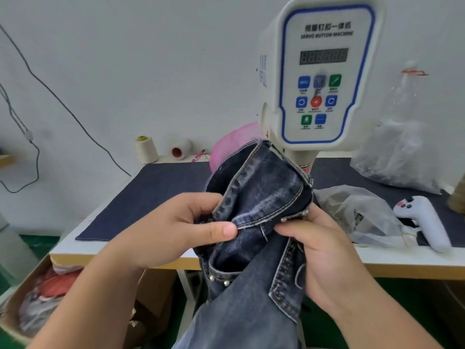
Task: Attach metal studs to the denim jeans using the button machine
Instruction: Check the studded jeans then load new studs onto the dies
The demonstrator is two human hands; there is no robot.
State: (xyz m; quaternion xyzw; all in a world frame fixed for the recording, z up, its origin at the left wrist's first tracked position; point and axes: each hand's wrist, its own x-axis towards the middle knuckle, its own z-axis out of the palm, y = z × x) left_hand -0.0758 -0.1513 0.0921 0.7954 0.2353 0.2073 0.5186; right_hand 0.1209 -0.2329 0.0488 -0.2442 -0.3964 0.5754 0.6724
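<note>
I hold a pair of dark washed denim jeans (259,197) bunched up in front of me, above the table's near edge. My left hand (176,227) pinches a stitched edge of the fabric between thumb and fingers. My right hand (324,255) grips the jeans from the right, close to a row of small metal studs (294,216) on a seam. More studs (224,279) show on a lower fold. The white servo button machine (324,79) with its blue-framed control panel stands just behind the jeans. Its working head is hidden by the fabric.
The table (125,250) carries a dark denim mat (151,197). Clear plastic bags (400,144) and a white handheld controller (425,220) lie at the right. Two thread cones (146,149) and a pink bag (236,139) sit at the back. A cardboard box of fabric (42,295) is at lower left.
</note>
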